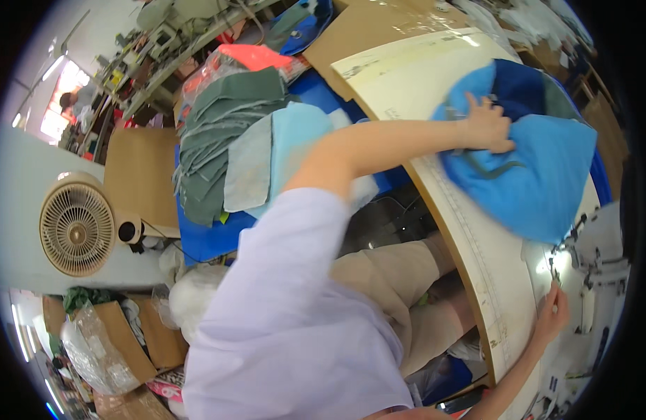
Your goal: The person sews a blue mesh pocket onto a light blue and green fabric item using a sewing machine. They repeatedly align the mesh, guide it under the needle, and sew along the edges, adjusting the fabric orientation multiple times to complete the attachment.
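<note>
My left arm reaches across to the blue fabric piece (540, 164), with dark navy and grey-green parts sewn or laid on it. My left hand (489, 126) rests on this fabric, fingers spread. A grey-green strip (487, 168) lies on the blue cloth near my wrist. Beside the sewing machine (596, 245), under its bright lamp, my right hand (552, 311) is closed, fingertips pinched together by the needle area. Whatever is between them is too small to make out. The fabric's lower corner reaches the needle area.
The pale worktable (470, 241) has a ruler strip along its edge. Stacked grey-green cloth pieces (221, 133) and light blue cloth (295, 140) lie on a blue surface (200, 241). A fan (76, 227) stands at left, near cardboard boxes (120, 339). Another person (81, 98) appears far off.
</note>
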A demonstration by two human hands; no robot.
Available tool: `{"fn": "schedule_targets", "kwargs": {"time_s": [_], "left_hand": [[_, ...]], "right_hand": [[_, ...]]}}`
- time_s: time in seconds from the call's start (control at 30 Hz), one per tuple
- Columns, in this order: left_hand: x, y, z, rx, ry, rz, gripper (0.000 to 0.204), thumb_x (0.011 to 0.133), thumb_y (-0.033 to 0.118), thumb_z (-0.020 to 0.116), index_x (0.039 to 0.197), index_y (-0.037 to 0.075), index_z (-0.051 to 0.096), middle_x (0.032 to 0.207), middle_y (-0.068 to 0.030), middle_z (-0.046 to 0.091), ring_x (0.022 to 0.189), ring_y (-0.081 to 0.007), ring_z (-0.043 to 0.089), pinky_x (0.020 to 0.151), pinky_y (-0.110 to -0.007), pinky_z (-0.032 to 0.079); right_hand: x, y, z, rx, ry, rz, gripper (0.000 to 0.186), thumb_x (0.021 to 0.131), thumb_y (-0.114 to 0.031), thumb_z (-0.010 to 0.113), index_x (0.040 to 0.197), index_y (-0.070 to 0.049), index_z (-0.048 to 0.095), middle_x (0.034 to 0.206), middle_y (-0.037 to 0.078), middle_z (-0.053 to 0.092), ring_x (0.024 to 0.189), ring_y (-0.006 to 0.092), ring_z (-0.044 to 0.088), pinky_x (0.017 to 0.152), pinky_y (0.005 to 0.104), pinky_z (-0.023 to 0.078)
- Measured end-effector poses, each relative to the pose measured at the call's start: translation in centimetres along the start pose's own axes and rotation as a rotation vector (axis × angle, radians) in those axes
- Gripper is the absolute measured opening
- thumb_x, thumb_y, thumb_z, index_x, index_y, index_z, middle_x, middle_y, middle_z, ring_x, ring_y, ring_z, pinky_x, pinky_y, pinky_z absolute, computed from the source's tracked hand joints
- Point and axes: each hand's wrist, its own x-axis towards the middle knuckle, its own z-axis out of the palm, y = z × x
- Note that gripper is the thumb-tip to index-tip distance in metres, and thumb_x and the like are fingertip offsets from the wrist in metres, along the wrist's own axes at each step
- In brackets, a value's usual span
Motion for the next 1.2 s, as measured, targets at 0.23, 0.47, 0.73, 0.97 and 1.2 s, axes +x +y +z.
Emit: {"fn": "schedule_targets", "kwargs": {"time_s": [0.23, 0.47, 0.73, 0.97, 1.2], "left_hand": [[8.3, 3.3, -6.0, -0.586, 0.589, 0.641, 0.057, 0.09, 0.048, 0.067, 0.125, 0.004, 0.07, 0.129, -0.0207, 0.068, 0.122, -0.0354, 0.063, 0.105, -0.045, 0.049], [-10.2, 3.6, 0.8, -0.222, 0.19, 0.734, 0.056, 0.098, 0.053, 0.054, 0.144, 0.022, 0.06, 0.159, -0.0182, 0.043, 0.149, -0.0414, 0.033, 0.121, -0.063, 0.022], [-10.6, 3.8, 1.1, -0.309, 0.094, 0.678, 0.053, 0.1, 0.052, 0.052, 0.141, 0.022, 0.062, 0.156, -0.0181, 0.046, 0.146, -0.0422, 0.035, 0.121, -0.063, 0.021], [-11.0, 4.0, 1.6, -0.284, 0.159, 0.674, 0.052, 0.098, 0.049, 0.052, 0.136, 0.015, 0.065, 0.145, -0.0206, 0.054, 0.139, -0.0445, 0.043, 0.117, -0.064, 0.027], [-10.6, 3.5, 2.4, -0.217, 0.396, 0.722, 0.045, 0.094, 0.045, 0.062, 0.127, 0.015, 0.069, 0.134, -0.0169, 0.062, 0.126, -0.0375, 0.054, 0.105, -0.056, 0.038]], "right_hand": [[-0.1, -0.5, -0.3, -0.018, 0.005, 0.122, 0.019, 0.103, -0.014, 0.066, 0.098, 0.003, 0.074, 0.073, 0.002, 0.061, 0.063, 0.0108, 0.05, 0.06, 0.0266, 0.043], [-0.6, 0.4, 0.2, -0.07, 0.056, 0.05, 0.019, 0.103, -0.015, 0.066, 0.098, 0.002, 0.074, 0.072, 0.004, 0.063, 0.061, 0.0112, 0.049, 0.057, 0.0283, 0.041], [-2.0, -5.1, -0.7, -0.38, -0.002, 0.061, 0.019, 0.103, -0.016, 0.064, 0.105, 0.0, 0.074, 0.094, 0.011, 0.072, 0.079, 0.0244, 0.066, 0.071, 0.0367, 0.052], [-10.3, -10.8, -1.6, -0.248, -0.153, 0.205, 0.048, 0.103, -0.02, 0.059, 0.146, 0.001, 0.053, 0.154, 0.021, 0.049, 0.145, 0.0365, 0.043, 0.121, 0.0442, 0.032], [-11.3, -14.6, -0.3, -0.47, -0.164, 0.093, 0.098, 0.065, -0.006, 0.085, 0.154, -0.002, 0.041, 0.158, 0.024, 0.041, 0.145, 0.044, 0.038, 0.121, 0.0507, 0.032]]}}
